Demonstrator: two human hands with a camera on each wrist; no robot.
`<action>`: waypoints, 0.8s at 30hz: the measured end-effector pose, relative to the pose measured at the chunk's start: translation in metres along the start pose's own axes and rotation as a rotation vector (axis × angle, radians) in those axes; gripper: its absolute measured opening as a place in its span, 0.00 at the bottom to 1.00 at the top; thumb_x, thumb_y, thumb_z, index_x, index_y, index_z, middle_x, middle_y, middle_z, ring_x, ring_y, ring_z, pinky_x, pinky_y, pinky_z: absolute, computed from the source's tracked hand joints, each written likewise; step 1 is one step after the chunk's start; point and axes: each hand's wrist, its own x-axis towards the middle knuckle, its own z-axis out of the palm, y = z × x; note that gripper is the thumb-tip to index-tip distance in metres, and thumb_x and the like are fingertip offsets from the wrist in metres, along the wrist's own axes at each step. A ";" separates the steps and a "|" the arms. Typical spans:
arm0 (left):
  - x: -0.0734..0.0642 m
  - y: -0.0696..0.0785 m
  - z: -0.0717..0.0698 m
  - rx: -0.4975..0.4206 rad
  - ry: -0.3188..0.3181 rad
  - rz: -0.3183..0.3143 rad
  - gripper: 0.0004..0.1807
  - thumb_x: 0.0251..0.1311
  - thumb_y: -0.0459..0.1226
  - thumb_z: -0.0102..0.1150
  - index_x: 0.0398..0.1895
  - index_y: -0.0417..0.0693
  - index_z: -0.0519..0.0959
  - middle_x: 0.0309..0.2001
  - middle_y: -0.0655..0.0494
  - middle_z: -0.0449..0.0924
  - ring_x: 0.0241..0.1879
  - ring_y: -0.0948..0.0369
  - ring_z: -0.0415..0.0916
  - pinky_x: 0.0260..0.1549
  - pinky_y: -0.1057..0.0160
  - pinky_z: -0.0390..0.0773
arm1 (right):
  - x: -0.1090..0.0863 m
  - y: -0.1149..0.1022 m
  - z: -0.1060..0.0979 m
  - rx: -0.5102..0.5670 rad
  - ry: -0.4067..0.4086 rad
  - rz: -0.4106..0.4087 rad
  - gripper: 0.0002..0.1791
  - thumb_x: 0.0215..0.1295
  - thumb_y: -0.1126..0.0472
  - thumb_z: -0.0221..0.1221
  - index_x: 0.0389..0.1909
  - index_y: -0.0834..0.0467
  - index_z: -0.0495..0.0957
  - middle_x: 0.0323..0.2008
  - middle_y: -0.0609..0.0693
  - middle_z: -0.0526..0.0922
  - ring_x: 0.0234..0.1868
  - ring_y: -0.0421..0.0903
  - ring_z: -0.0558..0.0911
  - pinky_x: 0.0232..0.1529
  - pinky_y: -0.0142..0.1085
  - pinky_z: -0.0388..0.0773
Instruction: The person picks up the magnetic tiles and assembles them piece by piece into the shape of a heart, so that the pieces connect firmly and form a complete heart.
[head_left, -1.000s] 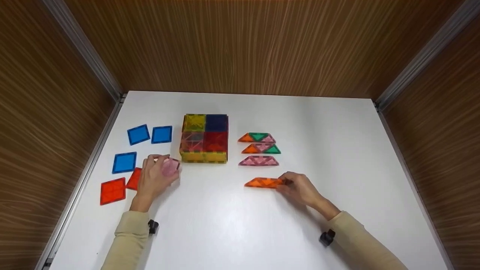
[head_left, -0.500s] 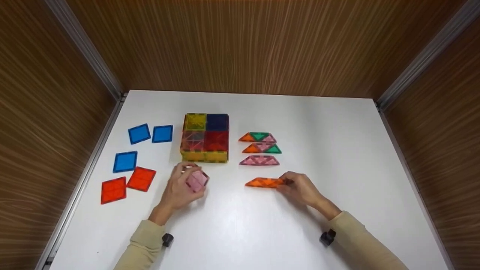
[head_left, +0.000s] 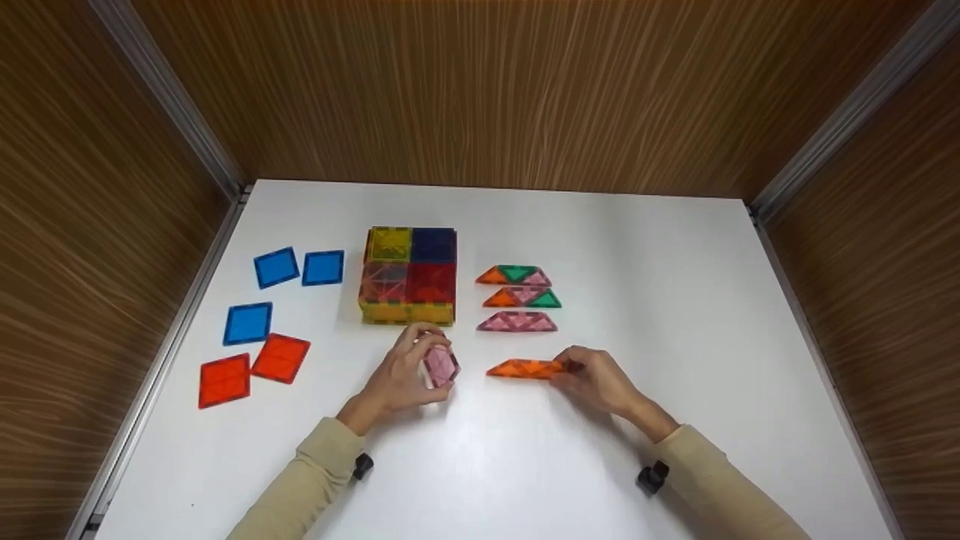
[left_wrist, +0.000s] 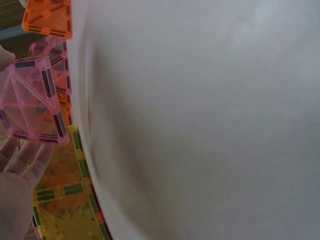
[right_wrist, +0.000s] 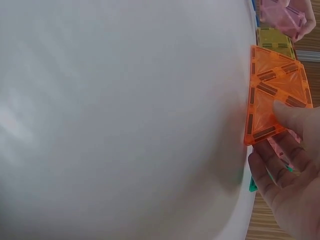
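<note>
My left hand [head_left: 394, 379] holds a clear pink square magnetic tile [head_left: 442, 365] by its edges, just in front of the coloured tile block. In the left wrist view the pink tile [left_wrist: 30, 102] stands tilted between thumb and fingers. My right hand [head_left: 600, 379] pinches one end of an orange trapezoid strip of magnetic triangle tiles [head_left: 521, 368]. The right wrist view shows the thumb on this orange strip [right_wrist: 265, 97] and the fingers behind it. Behind it lie a pink strip [head_left: 517, 322] and two mixed-colour strips [head_left: 523, 298].
A low block of yellow, blue, red and clear tiles [head_left: 409, 313] stands at centre left. Blue square tiles [head_left: 248, 323] and red square tiles [head_left: 225, 380] lie flat on the white table [head_left: 660, 285] at left. Wood-grain panels [head_left: 480, 90] enclose the table.
My left hand has carried the pink tile rightwards and slightly towards me, from beside the red tiles to nearer the orange strip. The right hand has stayed almost still.
</note>
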 end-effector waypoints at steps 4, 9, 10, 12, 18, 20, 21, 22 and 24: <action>0.008 -0.001 0.007 0.003 -0.061 0.055 0.31 0.49 0.41 0.82 0.57 0.51 0.77 0.64 0.48 0.70 0.64 0.50 0.76 0.66 0.51 0.81 | 0.001 -0.002 0.002 0.012 -0.014 -0.005 0.07 0.66 0.65 0.71 0.43 0.58 0.88 0.39 0.51 0.91 0.38 0.40 0.83 0.44 0.29 0.83; 0.018 -0.002 0.013 -0.001 -0.116 0.085 0.29 0.51 0.42 0.79 0.57 0.52 0.77 0.65 0.49 0.69 0.65 0.51 0.75 0.68 0.50 0.80 | 0.002 -0.005 0.006 0.023 -0.047 -0.007 0.07 0.66 0.64 0.71 0.44 0.57 0.88 0.40 0.51 0.91 0.39 0.41 0.85 0.45 0.30 0.84; 0.019 -0.002 0.014 -0.005 -0.124 0.087 0.29 0.52 0.42 0.79 0.57 0.52 0.77 0.65 0.49 0.69 0.65 0.51 0.75 0.68 0.50 0.80 | 0.002 -0.006 0.007 0.023 -0.052 -0.006 0.07 0.67 0.64 0.71 0.44 0.57 0.88 0.40 0.51 0.91 0.39 0.41 0.85 0.45 0.30 0.84; 0.022 -0.002 0.016 -0.015 -0.136 0.097 0.28 0.52 0.42 0.78 0.56 0.52 0.78 0.65 0.49 0.69 0.65 0.51 0.74 0.68 0.50 0.80 | 0.002 -0.007 0.008 0.023 -0.058 -0.009 0.07 0.67 0.63 0.71 0.44 0.56 0.88 0.40 0.50 0.91 0.39 0.40 0.84 0.45 0.31 0.84; 0.030 0.001 0.021 -0.034 -0.152 0.163 0.28 0.50 0.42 0.80 0.54 0.51 0.79 0.63 0.49 0.71 0.62 0.52 0.76 0.65 0.50 0.82 | 0.003 -0.011 0.012 0.027 -0.071 -0.029 0.05 0.68 0.62 0.70 0.42 0.55 0.87 0.40 0.50 0.91 0.39 0.39 0.85 0.44 0.30 0.83; 0.031 0.002 0.022 -0.031 -0.157 0.180 0.28 0.51 0.42 0.81 0.54 0.51 0.80 0.62 0.49 0.71 0.61 0.53 0.77 0.63 0.51 0.83 | 0.003 -0.013 0.014 0.029 -0.076 -0.034 0.05 0.68 0.62 0.70 0.42 0.55 0.87 0.40 0.50 0.91 0.39 0.40 0.86 0.44 0.31 0.83; 0.031 0.002 0.023 -0.027 -0.160 0.188 0.28 0.51 0.43 0.81 0.54 0.50 0.80 0.62 0.49 0.71 0.60 0.52 0.77 0.62 0.51 0.83 | 0.002 -0.013 0.014 0.031 -0.079 -0.035 0.05 0.68 0.62 0.70 0.42 0.55 0.87 0.40 0.50 0.91 0.40 0.40 0.86 0.44 0.31 0.83; 0.032 0.003 0.023 -0.024 -0.165 0.194 0.28 0.51 0.43 0.81 0.55 0.50 0.80 0.62 0.49 0.72 0.60 0.52 0.77 0.62 0.51 0.83 | 0.002 -0.014 0.015 0.032 -0.082 -0.034 0.05 0.68 0.62 0.70 0.43 0.55 0.87 0.40 0.50 0.91 0.40 0.41 0.86 0.44 0.31 0.84; 0.032 0.003 0.023 -0.017 -0.179 0.198 0.27 0.52 0.44 0.80 0.55 0.51 0.80 0.62 0.49 0.71 0.61 0.52 0.77 0.63 0.51 0.83 | 0.002 -0.016 0.016 0.030 -0.087 -0.031 0.05 0.68 0.63 0.70 0.43 0.55 0.87 0.41 0.50 0.91 0.40 0.41 0.86 0.44 0.31 0.84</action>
